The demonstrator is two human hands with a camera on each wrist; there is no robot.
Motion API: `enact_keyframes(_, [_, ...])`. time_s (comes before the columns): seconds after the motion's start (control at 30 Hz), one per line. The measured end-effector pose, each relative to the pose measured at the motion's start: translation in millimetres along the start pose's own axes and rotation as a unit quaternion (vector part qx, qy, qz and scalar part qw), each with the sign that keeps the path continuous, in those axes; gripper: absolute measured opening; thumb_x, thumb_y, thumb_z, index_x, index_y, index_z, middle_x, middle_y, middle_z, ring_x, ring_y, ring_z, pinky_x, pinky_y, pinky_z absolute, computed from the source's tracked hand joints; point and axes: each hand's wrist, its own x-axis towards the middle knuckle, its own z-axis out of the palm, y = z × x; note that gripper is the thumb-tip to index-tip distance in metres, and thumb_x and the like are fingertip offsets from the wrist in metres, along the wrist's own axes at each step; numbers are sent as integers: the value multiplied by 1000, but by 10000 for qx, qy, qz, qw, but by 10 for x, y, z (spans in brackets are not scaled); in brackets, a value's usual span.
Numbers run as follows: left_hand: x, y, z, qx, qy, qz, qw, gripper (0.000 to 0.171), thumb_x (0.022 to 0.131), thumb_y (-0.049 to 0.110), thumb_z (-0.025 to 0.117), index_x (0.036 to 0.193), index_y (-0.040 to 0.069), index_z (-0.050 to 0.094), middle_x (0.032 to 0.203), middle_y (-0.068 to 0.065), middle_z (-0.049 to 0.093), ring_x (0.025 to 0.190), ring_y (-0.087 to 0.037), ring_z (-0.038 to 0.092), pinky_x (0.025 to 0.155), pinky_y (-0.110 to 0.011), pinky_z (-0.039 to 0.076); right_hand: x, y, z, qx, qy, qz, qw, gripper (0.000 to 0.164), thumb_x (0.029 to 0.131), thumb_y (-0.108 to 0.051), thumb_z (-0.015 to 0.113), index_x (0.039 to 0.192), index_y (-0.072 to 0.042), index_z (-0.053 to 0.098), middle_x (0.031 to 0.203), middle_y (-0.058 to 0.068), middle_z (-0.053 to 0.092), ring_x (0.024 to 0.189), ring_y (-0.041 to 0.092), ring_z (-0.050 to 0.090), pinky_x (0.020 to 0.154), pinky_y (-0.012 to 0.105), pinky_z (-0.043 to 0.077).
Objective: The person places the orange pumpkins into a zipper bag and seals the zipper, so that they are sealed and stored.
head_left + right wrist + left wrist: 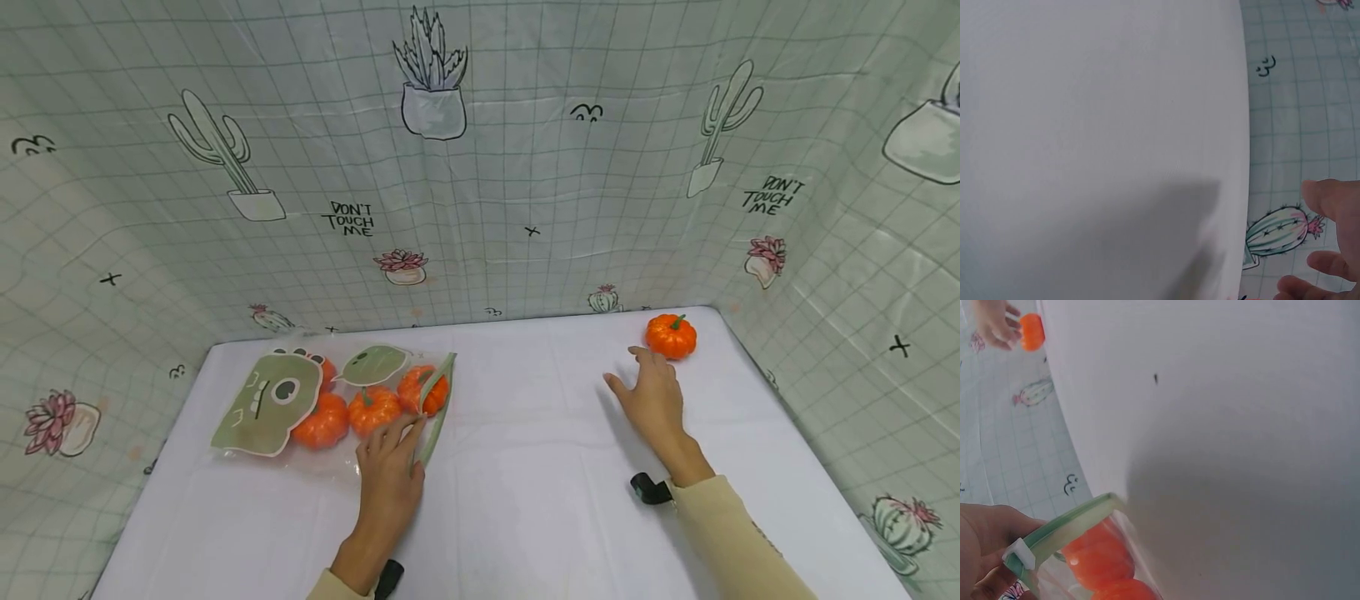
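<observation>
On the left of the table lies a clear slider zip bag (277, 400) printed with green cartoon creatures, with several small orange toy pumpkins (322, 421) inside. Its green zip edge (1072, 522) stands parted and carries a white slider (1020, 553). My left hand (392, 479) pinches the bag at this edge, thumb and fingers close to the slider. Far right, another orange pumpkin (671, 337) with a green stem sits outside the bag. My right hand (656, 408) hovers just before it, fingers spread and holding nothing; in the right wrist view the pumpkin is almost wholly hidden.
A white cloth covers the table (525, 467). Behind and at both sides hangs a grid-patterned curtain (480, 183) with printed cacti, meeting the table's back edge. Black wrist cameras (649, 489) are strapped beneath both wrists.
</observation>
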Motion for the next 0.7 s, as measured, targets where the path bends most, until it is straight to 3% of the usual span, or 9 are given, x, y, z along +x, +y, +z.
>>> enact_keyframes(0.43, [4, -5, -8, 17, -43, -105, 9999, 66, 68, -18, 86, 131, -2, 73, 128, -14, 68, 117, -37, 56, 96, -58, 38, 97, 238, -177, -73, 258, 311, 9992, 63, 94, -21, 79, 138, 16, 52, 129, 39, 52, 112, 56, 49, 93, 68, 44])
enact_keyframes(0.7, [9, -9, -10, 1, 38, -34, 10000, 66, 68, -17, 87, 130, -2, 73, 128, -13, 68, 115, -37, 56, 95, -57, 38, 188, 369, -253, -185, 493, 717, 9960, 72, 95, -22, 78, 141, 19, 42, 130, 43, 45, 115, 58, 46, 95, 69, 44])
